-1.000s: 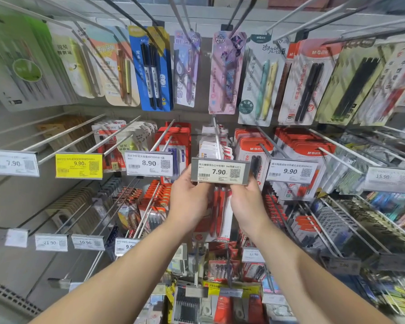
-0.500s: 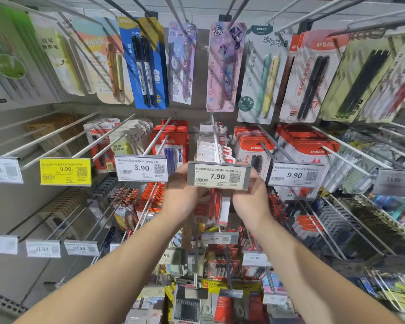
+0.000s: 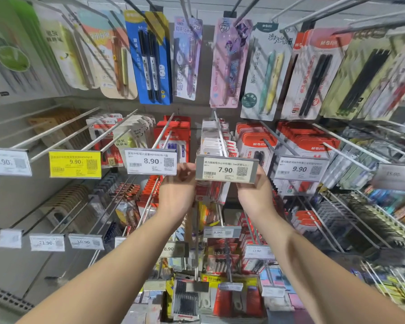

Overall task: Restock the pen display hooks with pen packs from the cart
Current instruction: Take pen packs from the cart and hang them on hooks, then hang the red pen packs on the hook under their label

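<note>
Step in hand looks like seating a pen pack on the hook [image 3: 220, 134] behind the 7.90 price tag [image 3: 227, 170], middle row of the display; both hands are up at that tag. Left to right: the yellow 9.90 tag [image 3: 74, 164] and the 8.90 tag [image 3: 150, 162] hang untouched on their own hooks. Left hand [image 3: 177, 191] sits just below and between the 8.90 and 7.90 tags, fingers curled up and forward with the tips at the left edge of the 7.90 tag; whether they pinch the tag or a pack behind it, I cannot tell, since the tag hides the contact. The white-and-red pen packs [image 3: 216, 146] are already threaded on that hook, stacked just behind the tag, with more card showing under it between the two hands. Right hand [image 3: 255, 195] is under the tag's right lower corner, fingers curled up behind it, thumb side touching the tag's edge; the grip itself is hidden, so clamped or merely bracing is not something I can call. The 9.90 tag [image 3: 299, 169] to the right and its red packs [image 3: 255, 146] are clear of both hands. Cart not in view. Next move, my read: push the pack back along the wire to the stack, let the tag drop flat, then go back for another pack.
</note>
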Demonstrator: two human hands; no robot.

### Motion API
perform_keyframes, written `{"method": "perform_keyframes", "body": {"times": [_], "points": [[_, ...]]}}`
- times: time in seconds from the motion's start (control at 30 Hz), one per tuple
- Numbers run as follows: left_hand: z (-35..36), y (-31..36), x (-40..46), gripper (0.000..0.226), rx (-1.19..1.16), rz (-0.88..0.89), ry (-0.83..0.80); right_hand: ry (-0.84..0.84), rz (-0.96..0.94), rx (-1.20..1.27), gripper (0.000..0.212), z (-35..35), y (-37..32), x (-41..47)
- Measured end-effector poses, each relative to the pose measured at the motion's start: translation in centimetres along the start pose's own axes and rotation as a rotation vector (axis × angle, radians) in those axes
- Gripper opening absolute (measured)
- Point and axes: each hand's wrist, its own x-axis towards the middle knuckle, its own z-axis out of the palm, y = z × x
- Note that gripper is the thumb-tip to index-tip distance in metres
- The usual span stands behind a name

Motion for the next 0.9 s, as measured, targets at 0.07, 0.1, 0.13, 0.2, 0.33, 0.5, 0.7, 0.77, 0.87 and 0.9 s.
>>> {"method": "perform_keyframes", "body": {"times": [0.07,0.1,0.13,0.2,0.33,0.5,0.7,0.77,0.87,0.9], "points": [[-0.6,-0.8,-1.3,0.013,-0.089,-0.001,0.065,0.07,0.072,-0.042,0.018,-0.1,0.2,-0.9],[-1.0,-0.9,-2.3,0.013,-0.175,-0.005,0.07,0.101,0.103,-0.084,0.012,-0.2,0.1,-1.5],[-1.3,-1.3,-2.8,0.014,-0.246,-0.018,0.065,0.119,0.122,-0.115,0.009,-0.4,0.1,-2.1],[-1.9,-2.1,-4.1,0.027,-0.304,-0.027,0.028,0.113,0.153,-0.118,0.004,-1.0,-0.2,-3.5],[-2.1,-3.7,-5.9,0.015,-0.441,-0.097,-0.114,0.076,0.264,-0.023,0.012,-1.9,-0.4,-6.6],[-0.4,-4.4,-8.2,0.02,-0.551,-0.147,-0.359,0.145,0.327,0.098,0.021,-3.6,-0.6,-10.7],[4.1,-2.8,-12.8,0.018,-0.678,-0.26,-0.648,0.339,0.39,0.043,0.033,-9.0,0.1,-16.6],[5.8,-1.7,-14.7,0.018,-0.682,-0.23,-0.748,0.435,0.391,-0.004,0.031,-11.4,0.0,-18.9],[8.3,0.1,-17.8,0.022,-0.62,-0.17,-0.854,0.522,0.368,-0.006,0.028,-15.7,-0.6,-22.5],[9.2,0.7,-18.8,0.023,-0.59,-0.167,-0.88,0.554,0.358,0.023,0.026,-17.0,-1.0,-23.7]]}}
